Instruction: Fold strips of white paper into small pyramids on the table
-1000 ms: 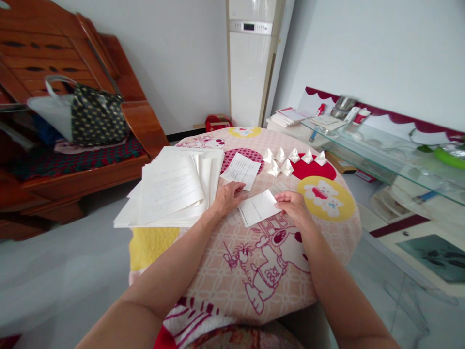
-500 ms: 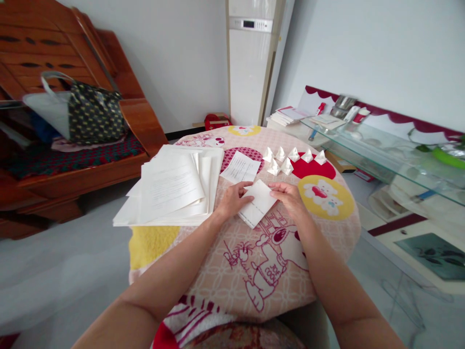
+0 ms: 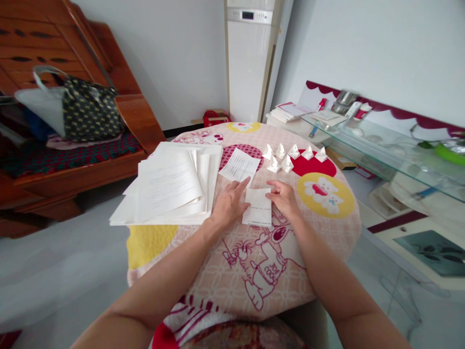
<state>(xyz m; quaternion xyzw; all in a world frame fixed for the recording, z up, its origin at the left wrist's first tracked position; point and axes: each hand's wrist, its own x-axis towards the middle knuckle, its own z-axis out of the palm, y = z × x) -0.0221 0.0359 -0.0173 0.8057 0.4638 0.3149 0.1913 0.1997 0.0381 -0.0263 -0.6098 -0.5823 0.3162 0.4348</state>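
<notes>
A folded square of white paper [image 3: 258, 208], with printed lines across its middle and lower edge, lies on the patterned tablecloth [image 3: 221, 271] in front of me. My left hand [image 3: 231, 201] is at its left side, fingers stretched out and apart, the thumb touching the paper's edge. At the upper right edge, my right hand [image 3: 284, 198] pinches the paper between thumb and fingers. Just beyond the hands rests a loose printed sheet [image 3: 240, 166]. Several small pointed folded paper pieces [image 3: 286, 164] stand in two rows farther back on the right.
A stack of white paper sheets [image 3: 170, 189] covers the table's left part. To the right stands a glass shelf [image 3: 395, 150] with cups and other items. A wooden bench [image 3: 72, 169] carrying a dotted bag [image 3: 90, 111] is at the left, and a tall white air conditioner [image 3: 249, 63] behind.
The folded paper has turned from a diamond position to square-on. My left hand's fingers have straightened and spread from their grip on it. The right hand stays at its edge.
</notes>
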